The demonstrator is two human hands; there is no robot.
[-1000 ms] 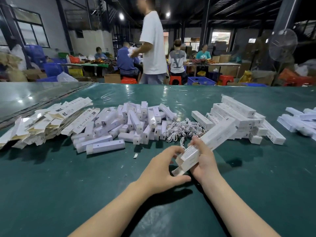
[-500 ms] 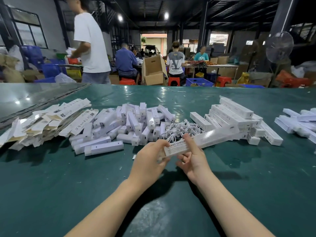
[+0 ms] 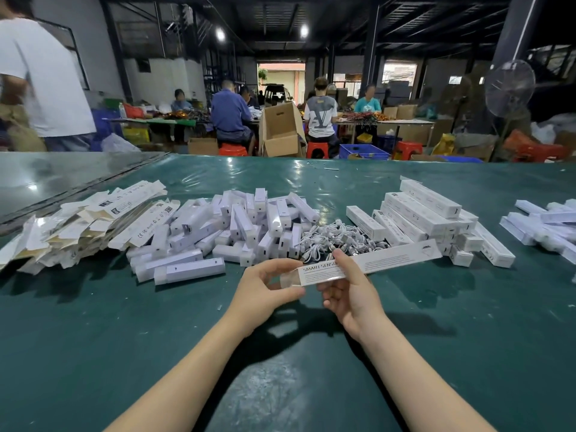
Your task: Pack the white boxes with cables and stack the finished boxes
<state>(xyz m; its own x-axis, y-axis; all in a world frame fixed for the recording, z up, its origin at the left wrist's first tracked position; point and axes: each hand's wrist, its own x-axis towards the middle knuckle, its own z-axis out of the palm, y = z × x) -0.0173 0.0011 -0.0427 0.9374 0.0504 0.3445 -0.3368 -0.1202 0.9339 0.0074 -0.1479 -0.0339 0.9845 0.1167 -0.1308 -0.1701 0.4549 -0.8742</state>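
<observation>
Levelled since a second ago, the long white printed cardboard box (image 3: 389, 259) hung over the green counter (image 3: 124, 338). I noted my left hand (image 3: 265, 291) pinching its end and my right hand (image 3: 352, 294) keeping a curled grip round mid-length.

Dark steel-roofed workshop — two ceiling lamps (image 3: 220, 34) glow at 12 o'clock above a bright doorway (image 3: 280, 74). An open cardboard carton (image 3: 280, 141) and red stools (image 3: 317, 149) beyond the green worktop (image 3: 467, 353); pedestal fan (image 3: 509, 88) at 2 o'clock.

Both forearms (image 3: 193, 363) converge ahead. The left grip (image 3: 265, 294) pinches the box (image 3: 392, 260) end, thumb under curled fingers; the right grip (image 3: 350, 294), just beside, holds it, thumb on top.
</observation>
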